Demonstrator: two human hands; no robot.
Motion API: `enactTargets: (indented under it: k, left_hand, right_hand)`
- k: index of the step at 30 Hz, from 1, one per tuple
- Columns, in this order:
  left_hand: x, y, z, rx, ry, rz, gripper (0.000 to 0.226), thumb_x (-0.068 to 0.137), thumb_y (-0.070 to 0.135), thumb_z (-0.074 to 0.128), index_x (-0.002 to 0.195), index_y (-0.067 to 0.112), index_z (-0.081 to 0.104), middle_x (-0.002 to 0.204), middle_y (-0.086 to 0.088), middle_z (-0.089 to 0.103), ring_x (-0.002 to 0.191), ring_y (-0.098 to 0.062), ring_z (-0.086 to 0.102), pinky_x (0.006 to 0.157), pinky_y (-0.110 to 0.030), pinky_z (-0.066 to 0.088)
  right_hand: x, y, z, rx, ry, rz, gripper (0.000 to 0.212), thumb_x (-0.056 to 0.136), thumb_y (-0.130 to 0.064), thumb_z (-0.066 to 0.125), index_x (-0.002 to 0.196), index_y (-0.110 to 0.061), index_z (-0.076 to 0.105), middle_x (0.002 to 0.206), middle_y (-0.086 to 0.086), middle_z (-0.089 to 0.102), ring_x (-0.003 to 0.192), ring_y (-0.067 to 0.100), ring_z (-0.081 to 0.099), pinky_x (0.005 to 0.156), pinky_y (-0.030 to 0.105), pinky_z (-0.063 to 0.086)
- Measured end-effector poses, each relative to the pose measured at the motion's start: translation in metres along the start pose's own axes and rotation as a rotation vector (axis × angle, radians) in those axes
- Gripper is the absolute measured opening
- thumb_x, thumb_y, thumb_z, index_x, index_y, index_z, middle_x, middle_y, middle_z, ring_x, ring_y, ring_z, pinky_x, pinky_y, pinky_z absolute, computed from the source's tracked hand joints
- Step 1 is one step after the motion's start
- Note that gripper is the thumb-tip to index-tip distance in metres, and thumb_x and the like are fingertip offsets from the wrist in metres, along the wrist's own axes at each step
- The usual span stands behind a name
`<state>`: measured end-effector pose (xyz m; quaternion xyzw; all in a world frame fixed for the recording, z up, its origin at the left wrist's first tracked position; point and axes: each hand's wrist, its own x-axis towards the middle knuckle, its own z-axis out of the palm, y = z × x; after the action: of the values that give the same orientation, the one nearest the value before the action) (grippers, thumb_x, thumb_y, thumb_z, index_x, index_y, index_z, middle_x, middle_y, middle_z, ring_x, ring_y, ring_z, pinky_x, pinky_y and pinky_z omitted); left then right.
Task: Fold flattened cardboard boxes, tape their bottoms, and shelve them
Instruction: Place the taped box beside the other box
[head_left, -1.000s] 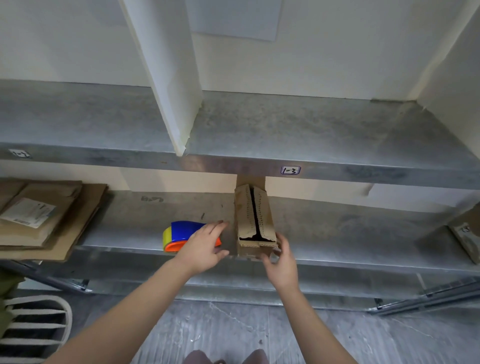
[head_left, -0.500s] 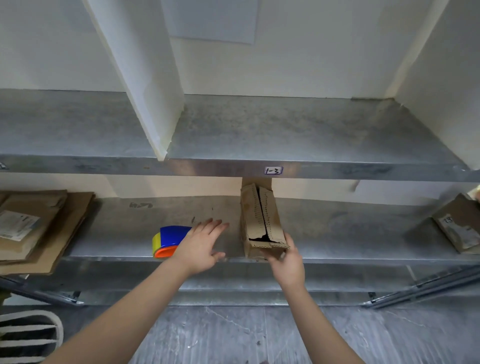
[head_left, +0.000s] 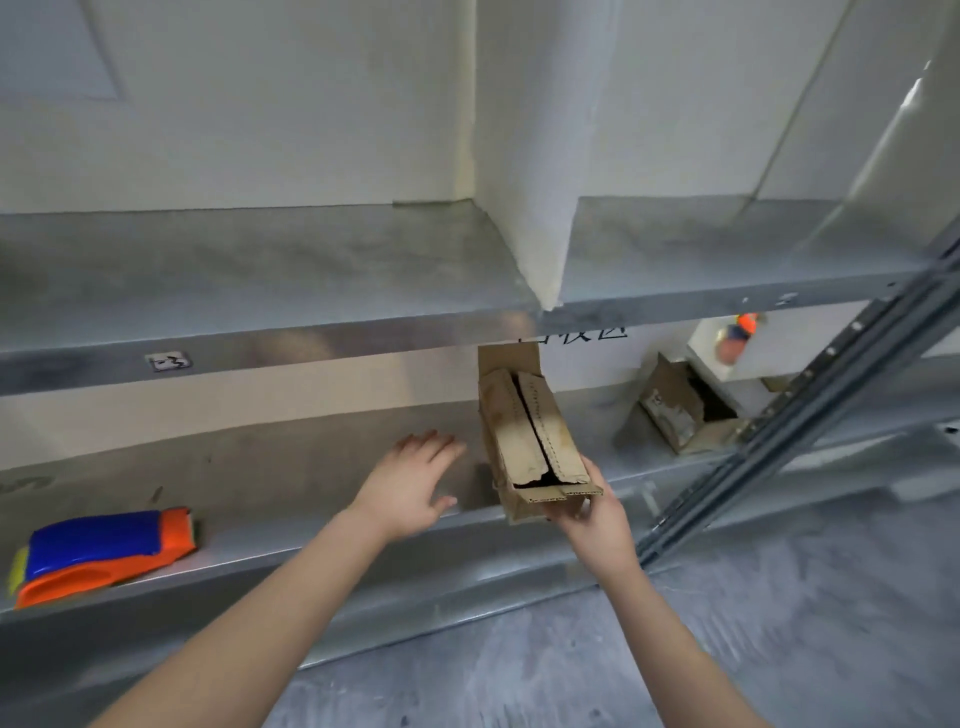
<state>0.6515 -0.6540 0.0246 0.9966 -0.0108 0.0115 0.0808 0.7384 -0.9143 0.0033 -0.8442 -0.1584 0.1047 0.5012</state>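
While our right grip (head_left: 589, 514) curls round the near end of the small cardboard box (head_left: 530, 441), the box points lengthwise into the lower shelf (head_left: 291, 467), its near end over the front edge and its flaps meeting along a dark seam on top. Our left grip (head_left: 410, 483) hangs open just left of the box, fingers spread, apart from it. Far to the left on that shelf lies a blue and orange tape dispenser (head_left: 104, 551); to the right sits a second cardboard box (head_left: 675, 410). Above runs the upper shelf (head_left: 260, 270), parted by a white divider (head_left: 524, 156).
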Motion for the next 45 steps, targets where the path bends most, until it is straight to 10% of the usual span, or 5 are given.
enactTargets:
  k: [10,27,45]
  left_hand:
    - [0.096,0.135,0.029,-0.123,-0.034,-0.076,0.073,0.089,0.049,0.055,0.151,0.029,0.022,0.154,-0.001,0.031,0.142,-0.023,0.027,0.116,-0.035,0.016]
    - [0.22,0.241,0.088,-1.108,-0.164,-0.441,0.08,0.085,0.021,0.072,0.149,0.018,0.025,0.12,0.007,0.053,0.111,-0.007,0.053,0.1,-0.025,0.043]
    - [0.155,0.204,0.061,-0.1,-0.074,-0.041,0.066,0.093,0.048,0.05,0.149,0.023,0.028,0.155,-0.001,0.03,0.143,-0.022,0.025,0.118,-0.035,0.013]
  right_hand:
    - [0.054,0.068,-0.151,-0.049,-0.049,0.077,0.075,0.074,-0.029,0.084,0.138,-0.029,0.045,0.118,-0.018,0.061,0.111,0.004,0.055,0.095,0.025,0.045]
    - [0.134,0.135,-0.179,0.023,0.117,0.381,0.066,0.081,-0.016,0.076,0.138,-0.023,0.043,0.13,0.0,0.056,0.12,0.019,0.054,0.088,0.025,0.046]
    - [0.042,0.109,-0.177,-0.613,0.042,0.168,0.057,0.09,-0.052,0.053,0.141,-0.03,0.038,0.144,-0.003,0.045,0.135,0.023,0.035,0.107,0.041,0.038]
